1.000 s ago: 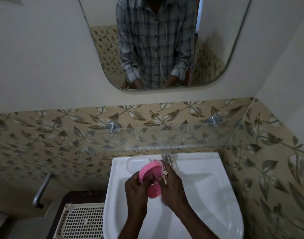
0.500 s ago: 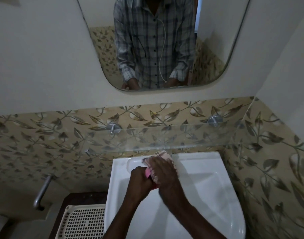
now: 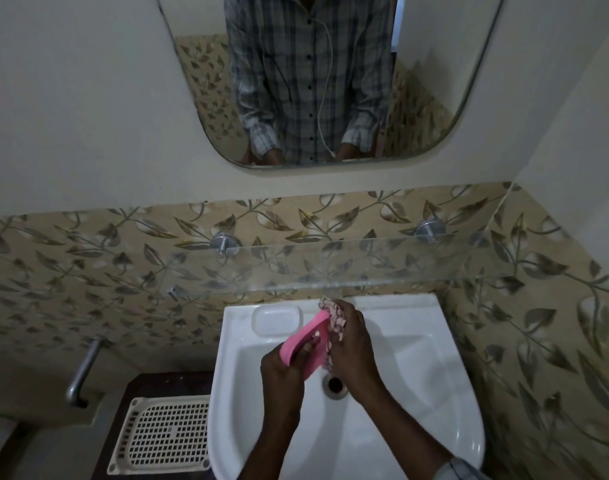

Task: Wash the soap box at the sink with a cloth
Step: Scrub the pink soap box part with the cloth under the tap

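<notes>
My left hand grips a pink oval soap box over the bowl of the white sink, thumb lying across its inside. The box tilts up and away toward the back of the sink. My right hand holds a pink-and-white patterned cloth bunched against the box's right edge. The tap is hidden behind the cloth and hand. The drain shows just below the hands.
A glass shelf juts out above the back of the sink on two metal pegs. A mirror hangs above. A cream perforated tray lies left of the sink. A metal pipe sticks out at far left.
Both hands have drawn back from the tap toward me and lower over the bowl. The pink box, mostly hidden half a second ago, now shows its open side again.
</notes>
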A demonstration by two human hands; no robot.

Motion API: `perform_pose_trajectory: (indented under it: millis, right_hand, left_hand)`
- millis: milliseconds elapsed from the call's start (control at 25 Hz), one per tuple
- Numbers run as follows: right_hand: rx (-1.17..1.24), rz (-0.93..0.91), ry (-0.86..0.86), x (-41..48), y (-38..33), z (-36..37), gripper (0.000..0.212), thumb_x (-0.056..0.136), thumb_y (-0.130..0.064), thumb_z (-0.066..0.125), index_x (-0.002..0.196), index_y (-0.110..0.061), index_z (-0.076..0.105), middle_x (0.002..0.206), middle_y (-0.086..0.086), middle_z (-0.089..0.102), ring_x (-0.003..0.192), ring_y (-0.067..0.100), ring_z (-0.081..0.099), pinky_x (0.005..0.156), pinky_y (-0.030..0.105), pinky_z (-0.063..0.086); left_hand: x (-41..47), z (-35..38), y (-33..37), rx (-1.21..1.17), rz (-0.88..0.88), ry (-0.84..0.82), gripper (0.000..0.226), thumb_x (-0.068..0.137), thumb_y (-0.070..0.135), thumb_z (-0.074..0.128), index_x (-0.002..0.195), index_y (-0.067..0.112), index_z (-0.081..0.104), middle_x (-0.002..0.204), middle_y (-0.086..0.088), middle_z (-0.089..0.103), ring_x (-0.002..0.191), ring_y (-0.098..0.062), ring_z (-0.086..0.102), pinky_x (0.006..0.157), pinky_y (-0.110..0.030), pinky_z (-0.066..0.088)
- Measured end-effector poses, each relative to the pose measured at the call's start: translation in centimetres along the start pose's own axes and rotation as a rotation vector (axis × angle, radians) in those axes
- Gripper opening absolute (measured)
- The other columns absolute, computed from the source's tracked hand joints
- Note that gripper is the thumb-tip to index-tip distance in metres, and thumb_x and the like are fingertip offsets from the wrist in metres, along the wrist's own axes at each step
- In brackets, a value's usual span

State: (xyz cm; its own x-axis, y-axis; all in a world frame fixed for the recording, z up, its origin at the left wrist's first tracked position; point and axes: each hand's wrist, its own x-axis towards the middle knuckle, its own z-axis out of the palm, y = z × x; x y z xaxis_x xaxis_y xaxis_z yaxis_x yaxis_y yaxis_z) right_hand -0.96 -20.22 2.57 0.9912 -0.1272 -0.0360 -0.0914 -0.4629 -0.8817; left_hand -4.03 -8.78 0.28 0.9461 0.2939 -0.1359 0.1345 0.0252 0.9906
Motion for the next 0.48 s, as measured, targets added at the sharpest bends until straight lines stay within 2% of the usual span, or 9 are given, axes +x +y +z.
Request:
perform_pose_trajectory:
  millis: [80, 120, 200, 280, 320, 400, 480]
  right_hand:
    - [0.079, 0.049, 0.029, 0.7, -0.3, -0.1, 0.043, 0.090, -0.001, 0.053, 0.127, -0.023, 0.054, 0.125, 0.001, 0.059, 0.115, 0.019, 0.056, 0.096, 0.032, 0.049]
    - [0.081, 0.058, 0.032, 1.2, -0.2, -0.5, 0.042, 0.089, 0.000, 0.053, 0.125, -0.023, 0.056, 0.122, 0.001, 0.063, 0.113, 0.020, 0.058, 0.094, 0.033, 0.050]
    - [0.001, 0.017, 0.007, 1.8, 0.1, -1.6, 0.042, 0.086, 0.002, 0.056, 0.121, -0.021, 0.059, 0.118, 0.003, 0.065, 0.111, 0.022, 0.059, 0.091, 0.033, 0.051]
    - [-0.150, -0.166, -0.068, 1.5, -0.3, -2.1, 0.050, 0.077, 0.004, 0.058, 0.122, -0.020, 0.060, 0.119, 0.003, 0.062, 0.112, 0.021, 0.052, 0.090, 0.029, 0.046]
    - [-0.213, -0.277, -0.108, 1.0, -0.5, -1.9, 0.055, 0.073, 0.003, 0.058, 0.123, -0.020, 0.060, 0.120, 0.003, 0.060, 0.113, 0.020, 0.049, 0.090, 0.027, 0.043]
    - [-0.224, -0.352, -0.115, 0.5, -0.6, -1.2, 0.057, 0.072, 0.005, 0.056, 0.124, -0.018, 0.061, 0.121, 0.002, 0.059, 0.114, 0.019, 0.049, 0.093, 0.022, 0.041]
    - [-0.127, -0.189, -0.019, 0.2, -0.8, -0.4, 0.049, 0.084, 0.005, 0.053, 0.127, -0.016, 0.059, 0.120, 0.003, 0.063, 0.113, 0.020, 0.056, 0.092, 0.020, 0.042]
  left_hand:
    - [-0.3, 0.6, -0.3, -0.052, -0.008, 0.015, 0.020, 0.087, 0.022, 0.073, 0.094, 0.040, 0.077, 0.089, 0.007, 0.079, 0.079, -0.007, 0.074, 0.064, -0.016, 0.055]
    - [-0.6, 0.6, -0.3, -0.074, -0.014, -0.031, 0.016, 0.087, 0.027, 0.073, 0.100, 0.036, 0.076, 0.094, 0.005, 0.079, 0.083, -0.008, 0.074, 0.066, -0.016, 0.055]
    - [-0.4, 0.2, 0.5, -0.065, -0.072, -0.226, 0.025, 0.084, 0.037, 0.074, 0.107, 0.028, 0.074, 0.100, 0.001, 0.078, 0.089, -0.015, 0.074, 0.070, -0.021, 0.057]
    - [0.9, -0.3, 1.4, 0.003, -0.170, -0.359, 0.028, 0.081, 0.038, 0.074, 0.103, 0.020, 0.076, 0.097, -0.004, 0.079, 0.090, -0.024, 0.075, 0.072, -0.029, 0.059]
    - [1.6, -0.3, 1.8, 0.047, -0.183, -0.365, 0.023, 0.084, 0.033, 0.071, 0.099, 0.017, 0.077, 0.092, -0.005, 0.079, 0.088, -0.025, 0.075, 0.071, -0.030, 0.060]
    - [2.2, 0.4, 2.6, 0.119, -0.129, -0.253, 0.016, 0.091, 0.022, 0.064, 0.091, 0.013, 0.077, 0.083, -0.007, 0.079, 0.080, -0.026, 0.075, 0.064, -0.031, 0.060]
    - [1.9, 1.4, 2.4, 0.159, -0.038, -0.035, 0.018, 0.094, 0.019, 0.060, 0.090, 0.011, 0.075, 0.079, -0.009, 0.077, 0.076, -0.026, 0.074, 0.065, -0.038, 0.062]
